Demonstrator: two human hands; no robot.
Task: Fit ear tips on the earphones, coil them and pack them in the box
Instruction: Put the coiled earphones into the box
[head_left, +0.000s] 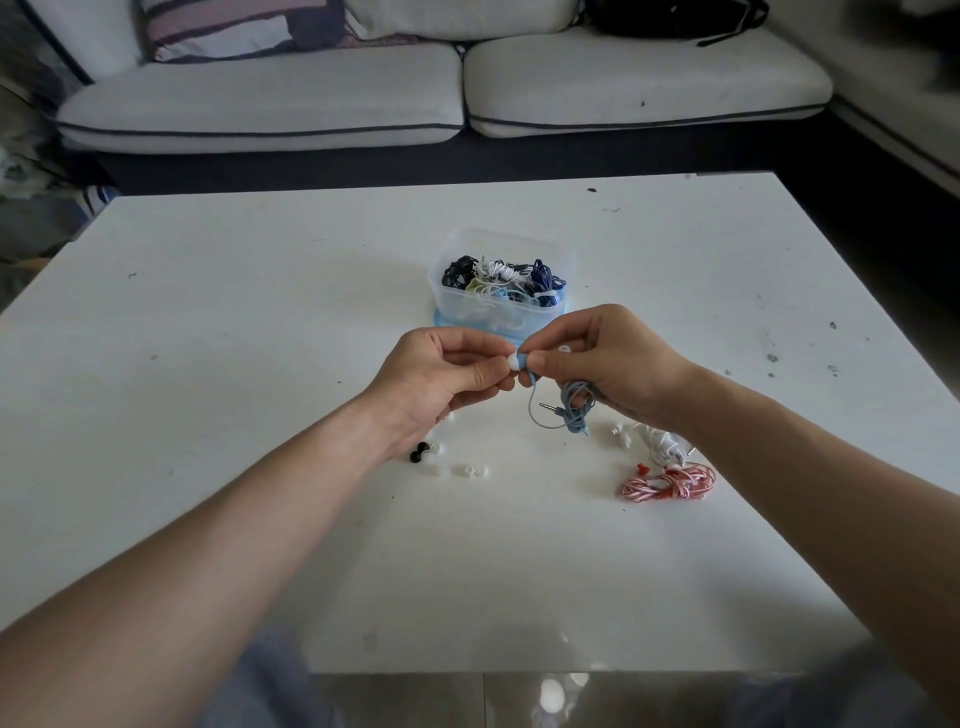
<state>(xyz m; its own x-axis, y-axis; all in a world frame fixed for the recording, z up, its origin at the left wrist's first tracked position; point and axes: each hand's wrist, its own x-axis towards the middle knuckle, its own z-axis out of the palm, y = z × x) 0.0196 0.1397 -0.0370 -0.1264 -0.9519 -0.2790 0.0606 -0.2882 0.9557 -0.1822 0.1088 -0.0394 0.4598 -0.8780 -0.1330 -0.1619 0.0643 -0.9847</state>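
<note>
My right hand (608, 364) holds a light blue pair of earphones (571, 408): its fingers pinch one earbud while the coiled cable and jack plug hang below the palm. My left hand (441, 379) pinches a white ear tip (513, 360) against that earbud. Both hands meet above the table, just in front of a clear plastic box (498, 306) that holds several coiled earphones in dark blue, black and white.
Loose white ear tips (470, 471) and two black ear tips (420, 452) lie on the white table (208, 338) under my left wrist. A white earphone bundle (660, 441) and a red-and-white bundle (670, 483) lie at the right. A grey sofa (363, 98) stands behind.
</note>
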